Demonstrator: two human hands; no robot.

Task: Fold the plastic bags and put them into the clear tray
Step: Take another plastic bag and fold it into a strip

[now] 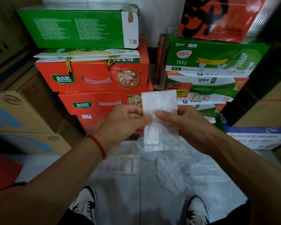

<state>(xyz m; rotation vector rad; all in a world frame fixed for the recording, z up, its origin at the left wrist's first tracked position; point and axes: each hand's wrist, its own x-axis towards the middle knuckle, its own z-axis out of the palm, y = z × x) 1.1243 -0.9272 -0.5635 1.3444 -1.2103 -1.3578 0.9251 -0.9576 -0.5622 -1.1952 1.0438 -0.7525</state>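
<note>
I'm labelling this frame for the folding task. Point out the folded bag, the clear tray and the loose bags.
folded bag (159,101): head view, upper flat panel.
clear tray (120,164): head view, ribbed compartments.
loose bags (185,169): head view, crumpled middle of pile.

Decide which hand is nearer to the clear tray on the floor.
Left. The left hand grips the folded plastic bag almost directly above the clear tray; the right hand pinches the bag's other edge, further to the tray's right.

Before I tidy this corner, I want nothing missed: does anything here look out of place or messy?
Yes. A loose heap of crumpled plastic bags sprawls across the floor beside the clear tray, not in it. Both hands, left and right, pinch one flat folded bag above it.
</note>
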